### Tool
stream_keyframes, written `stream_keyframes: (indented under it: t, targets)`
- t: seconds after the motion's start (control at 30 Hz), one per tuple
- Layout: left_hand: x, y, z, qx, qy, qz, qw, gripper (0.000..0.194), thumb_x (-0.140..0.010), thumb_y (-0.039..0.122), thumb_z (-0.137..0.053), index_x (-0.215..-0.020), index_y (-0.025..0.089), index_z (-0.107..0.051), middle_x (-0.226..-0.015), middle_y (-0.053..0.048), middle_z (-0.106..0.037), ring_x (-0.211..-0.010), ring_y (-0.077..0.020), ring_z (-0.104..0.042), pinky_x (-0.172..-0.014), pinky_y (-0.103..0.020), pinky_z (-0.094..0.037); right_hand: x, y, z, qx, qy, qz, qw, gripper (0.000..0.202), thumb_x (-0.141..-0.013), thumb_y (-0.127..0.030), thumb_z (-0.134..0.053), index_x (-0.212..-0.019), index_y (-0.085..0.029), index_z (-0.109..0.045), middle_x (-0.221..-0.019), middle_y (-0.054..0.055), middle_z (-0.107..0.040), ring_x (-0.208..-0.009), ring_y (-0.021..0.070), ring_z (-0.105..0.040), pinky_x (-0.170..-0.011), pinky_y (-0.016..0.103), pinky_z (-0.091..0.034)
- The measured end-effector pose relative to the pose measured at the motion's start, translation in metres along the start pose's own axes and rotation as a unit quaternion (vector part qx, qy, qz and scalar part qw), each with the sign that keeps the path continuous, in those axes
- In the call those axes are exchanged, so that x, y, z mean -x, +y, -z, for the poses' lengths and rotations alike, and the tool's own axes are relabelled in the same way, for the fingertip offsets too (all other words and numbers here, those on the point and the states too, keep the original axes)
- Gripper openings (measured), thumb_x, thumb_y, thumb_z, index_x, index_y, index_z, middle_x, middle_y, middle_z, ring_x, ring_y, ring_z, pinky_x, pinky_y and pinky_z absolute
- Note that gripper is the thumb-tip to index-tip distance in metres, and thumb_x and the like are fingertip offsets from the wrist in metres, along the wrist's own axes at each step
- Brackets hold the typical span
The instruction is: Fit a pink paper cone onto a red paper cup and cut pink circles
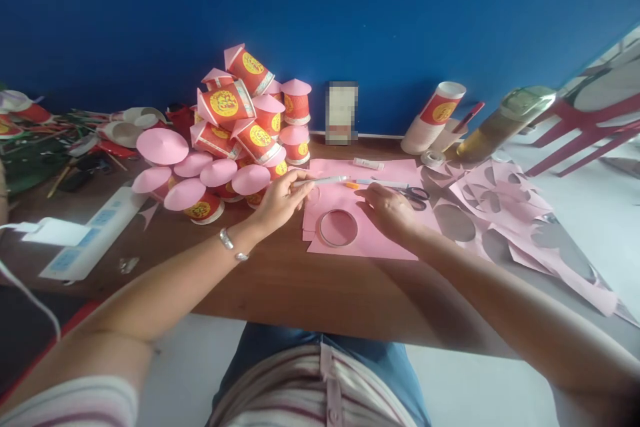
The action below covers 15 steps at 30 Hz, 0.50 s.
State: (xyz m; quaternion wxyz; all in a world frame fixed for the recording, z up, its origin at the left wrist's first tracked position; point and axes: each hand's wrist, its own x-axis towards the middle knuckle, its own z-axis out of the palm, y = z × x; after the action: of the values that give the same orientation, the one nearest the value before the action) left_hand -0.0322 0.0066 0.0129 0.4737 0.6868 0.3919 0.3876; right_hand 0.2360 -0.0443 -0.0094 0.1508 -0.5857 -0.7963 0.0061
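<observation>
My left hand [283,200] pinches a slim white pen [323,181] that points to the right over pink paper sheets [383,233]. My right hand [390,210] is closed, its fingers curled low over the paper; what they grip, if anything, is hidden. Close to its fingertips shows a small orange piece [351,185], and a thin pale stick-like tool [393,183] lies just behind the hand. Dark-handled scissors [417,195] rest beside the right hand. A clear round ring [339,227] sits on the paper between my forearms. Behind the pen lies a white glue stick [369,164].
Red paper-cup lanterns [225,103] with pink cone tops pile up at the left. Pink cut-out scraps [500,207] spread at the right. Stacked cups [433,117], a tape roll [433,158] and a bottle [505,123] stand behind. A power strip [100,233] lies far left.
</observation>
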Motion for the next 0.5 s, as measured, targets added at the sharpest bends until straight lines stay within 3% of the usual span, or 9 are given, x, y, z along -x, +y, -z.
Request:
stream_keyframes:
  t: [0.1,0.23,0.37,0.5]
  targets:
    - [-0.019,-0.006,-0.019,0.040,0.036,-0.020,0.998,0.034,-0.093,0.050,-0.067,-0.106,0.018,-0.064,-0.067,0.002,-0.062,-0.054,-0.0098,-0.054,-0.050,-0.021,-0.043,-0.027,-0.008,0.014,0.049,-0.071,-0.059,0.995,0.034,-0.106,-0.029,-0.050,-0.133,-0.021,-0.068,-0.122,0.014,-0.071,-0.101,0.0285,-0.072,-0.081,0.037,-0.056]
    - [-0.030,-0.019,-0.038,0.051,0.060,-0.026,0.997,0.031,-0.095,0.049,-0.065,-0.103,0.019,-0.062,-0.065,0.003,-0.059,-0.054,-0.0099,-0.053,-0.051,-0.021,-0.041,-0.053,-0.016,0.009,0.046,-0.113,-0.061,0.991,0.026,-0.103,-0.018,-0.050,-0.112,-0.017,-0.074,-0.117,0.014,-0.073,-0.095,0.0269,-0.072,-0.079,0.036,-0.055]
    - [-0.028,-0.031,-0.039,0.021,0.048,-0.044,0.998,0.031,-0.097,0.049,-0.063,-0.104,0.019,-0.063,-0.067,0.003,-0.059,-0.058,-0.0106,-0.055,-0.054,-0.021,-0.042,-0.053,-0.016,-0.003,0.014,-0.086,-0.070,0.994,0.024,-0.097,-0.006,-0.050,-0.104,-0.013,-0.072,-0.119,0.018,-0.072,-0.092,0.0263,-0.072,-0.078,0.037,-0.055]
    - [-0.025,-0.036,-0.031,0.011,0.061,-0.044,0.997,0.034,-0.097,0.051,-0.062,-0.108,0.019,-0.062,-0.068,0.003,-0.060,-0.060,-0.0118,-0.057,-0.058,-0.022,-0.045,-0.042,0.002,-0.005,-0.086,-0.008,-0.112,0.990,0.015,-0.099,-0.021,-0.055,-0.106,-0.014,-0.066,-0.102,0.016,-0.076,-0.086,0.0255,-0.073,-0.077,0.038,-0.058]
